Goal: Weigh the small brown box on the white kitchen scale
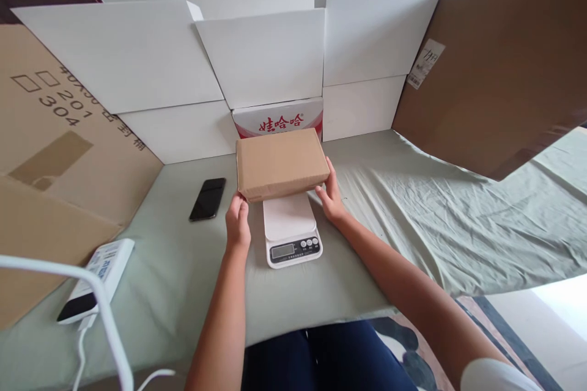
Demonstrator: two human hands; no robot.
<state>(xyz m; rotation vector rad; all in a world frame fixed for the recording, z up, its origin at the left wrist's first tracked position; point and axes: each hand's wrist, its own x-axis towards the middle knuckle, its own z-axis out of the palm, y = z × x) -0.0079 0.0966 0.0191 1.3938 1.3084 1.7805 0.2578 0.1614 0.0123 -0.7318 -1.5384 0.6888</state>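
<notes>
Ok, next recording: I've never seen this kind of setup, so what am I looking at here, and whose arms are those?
This is one picture from a camera worn on a person's head, looking down at their own bare arms. The left hand and right hand grip the ends of a flat brown cardboard box, held at a small white digital kitchen scale; whether it rests on the scale is unclear. The scale stands on a pale green cloth-covered table. A black smartphone lies left of it, and a white power bank nearer the left edge. Cardboard sheets stand around.
</notes>
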